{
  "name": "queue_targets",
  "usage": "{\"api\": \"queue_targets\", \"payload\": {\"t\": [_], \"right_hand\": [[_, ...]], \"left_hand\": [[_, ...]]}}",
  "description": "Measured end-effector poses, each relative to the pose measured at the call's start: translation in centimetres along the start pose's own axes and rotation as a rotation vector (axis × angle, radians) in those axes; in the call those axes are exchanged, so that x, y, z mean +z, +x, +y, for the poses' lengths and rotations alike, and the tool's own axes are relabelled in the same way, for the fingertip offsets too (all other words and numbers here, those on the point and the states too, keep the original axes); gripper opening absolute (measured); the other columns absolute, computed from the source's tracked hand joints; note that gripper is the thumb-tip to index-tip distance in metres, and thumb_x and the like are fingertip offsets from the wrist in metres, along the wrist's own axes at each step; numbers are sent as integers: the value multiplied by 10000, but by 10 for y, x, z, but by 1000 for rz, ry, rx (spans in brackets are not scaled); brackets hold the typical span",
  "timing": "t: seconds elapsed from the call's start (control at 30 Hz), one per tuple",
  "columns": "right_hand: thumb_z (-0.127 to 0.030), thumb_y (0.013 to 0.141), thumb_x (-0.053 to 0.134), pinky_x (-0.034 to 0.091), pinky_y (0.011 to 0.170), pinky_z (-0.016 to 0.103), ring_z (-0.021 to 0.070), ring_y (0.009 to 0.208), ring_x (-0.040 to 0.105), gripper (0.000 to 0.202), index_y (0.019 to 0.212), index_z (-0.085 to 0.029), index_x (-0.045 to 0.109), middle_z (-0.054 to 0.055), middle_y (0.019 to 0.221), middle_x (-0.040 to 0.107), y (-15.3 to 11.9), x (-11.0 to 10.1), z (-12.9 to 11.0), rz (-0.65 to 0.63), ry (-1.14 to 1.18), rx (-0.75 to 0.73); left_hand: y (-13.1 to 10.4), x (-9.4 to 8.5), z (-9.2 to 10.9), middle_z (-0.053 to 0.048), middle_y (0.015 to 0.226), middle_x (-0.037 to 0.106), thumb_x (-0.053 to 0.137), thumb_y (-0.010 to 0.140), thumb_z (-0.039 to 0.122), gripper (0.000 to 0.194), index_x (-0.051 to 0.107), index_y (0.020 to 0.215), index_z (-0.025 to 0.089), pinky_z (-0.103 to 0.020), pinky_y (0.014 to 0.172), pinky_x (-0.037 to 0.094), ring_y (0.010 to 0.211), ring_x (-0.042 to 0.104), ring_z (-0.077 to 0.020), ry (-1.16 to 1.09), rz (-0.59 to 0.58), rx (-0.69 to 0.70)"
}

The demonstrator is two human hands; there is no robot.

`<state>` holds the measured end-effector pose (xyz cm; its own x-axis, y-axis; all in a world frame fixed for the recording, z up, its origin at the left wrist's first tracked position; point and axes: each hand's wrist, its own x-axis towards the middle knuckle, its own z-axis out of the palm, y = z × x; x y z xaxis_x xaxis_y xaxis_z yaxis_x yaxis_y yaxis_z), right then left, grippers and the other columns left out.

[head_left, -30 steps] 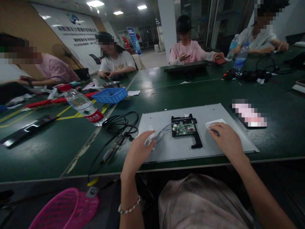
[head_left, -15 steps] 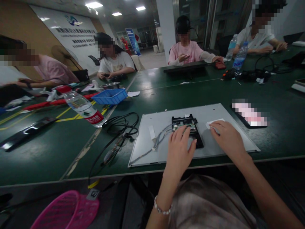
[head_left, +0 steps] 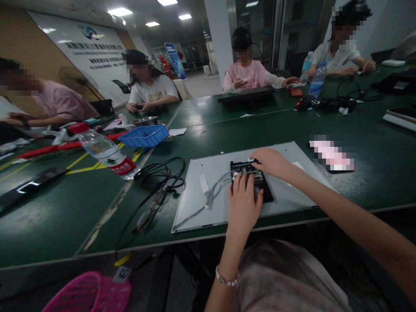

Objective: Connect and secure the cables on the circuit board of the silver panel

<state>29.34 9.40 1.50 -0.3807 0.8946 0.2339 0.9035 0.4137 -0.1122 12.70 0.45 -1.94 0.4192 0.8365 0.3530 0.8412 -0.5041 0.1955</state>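
A flat grey-white panel (head_left: 191,190) lies on the green table in front of me. On it rests a black plastic housing (head_left: 267,193) with a small green circuit board (head_left: 256,173) inside. Grey cables (head_left: 212,195) run from its left side to the panel's near-left corner. My left hand (head_left: 243,199) lies over the housing's near-left part, fingers stretched and thumb apart. At the far edge of the housing is my right hand (head_left: 271,162), fingertips together by a small white tab; what they grip is partly hidden. A white paper piece (head_left: 297,166) sits right of the housing, partly covered by my forearm.
A phone (head_left: 334,156) lies right of the panel. To the left are a tangled black cable (head_left: 162,173), a water bottle (head_left: 112,156) and a blue tray (head_left: 144,136). Below the table edge is a pink basket (head_left: 87,294). Several people sit around the table.
My right hand has moved left from the white paper piece to the far edge of the housing. My left hand stays on the housing. The view has shifted slightly.
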Motion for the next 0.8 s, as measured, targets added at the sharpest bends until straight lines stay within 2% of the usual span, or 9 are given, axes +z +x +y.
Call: {"api": "queue_targets", "payload": {"t": [0.1, 0.3, 0.57, 0.67, 0.8], "right_hand": [[-172, 876, 485, 484, 773, 336, 252, 931, 651, 238, 917, -135, 716, 147, 964, 714, 14, 5, -3, -88, -106, 1], [-121, 882, 434, 472, 716, 333, 249, 845, 668, 294, 865, -114, 727, 172, 894, 716, 24, 8, -3, -110, -164, 18], [-128, 908, 419, 470, 781, 329, 255, 955, 649, 295, 967, -87, 706, 189, 1006, 694, 44, 2, 0, -72, -172, -16], [-196, 907, 481, 469, 788, 312, 240, 955, 648, 252, 972, -119, 712, 155, 1001, 707, 48, 6, 5, -99, -151, -42], [-276, 873, 563, 471, 813, 309, 236, 1014, 630, 279, 1107, -177, 679, 105, 1112, 689, 51, 12, 15, -115, -113, -66]], "left_hand": [[0, 1, 0, -122, 1418, 461, 418, 948, 346, 448, 424, 1365, 180, -518, 1084, 356, 1382, 309, -294, -4, 18, 3], [-1, 1, -1, -124, 1420, 460, 416, 949, 355, 453, 424, 1365, 176, -519, 1078, 360, 1380, 310, -299, -2, 19, 5], [-1, 1, 0, -119, 1422, 460, 411, 951, 351, 446, 429, 1362, 179, -510, 1085, 356, 1382, 308, -296, -1, 19, 0], [-1, 1, 0, -120, 1424, 458, 416, 950, 348, 448, 427, 1363, 177, -507, 1086, 356, 1381, 310, -293, 2, 23, 1], [-2, 0, 0, -119, 1421, 461, 408, 954, 349, 449, 424, 1367, 173, -499, 1095, 348, 1381, 313, -291, 2, 25, 3]]}}
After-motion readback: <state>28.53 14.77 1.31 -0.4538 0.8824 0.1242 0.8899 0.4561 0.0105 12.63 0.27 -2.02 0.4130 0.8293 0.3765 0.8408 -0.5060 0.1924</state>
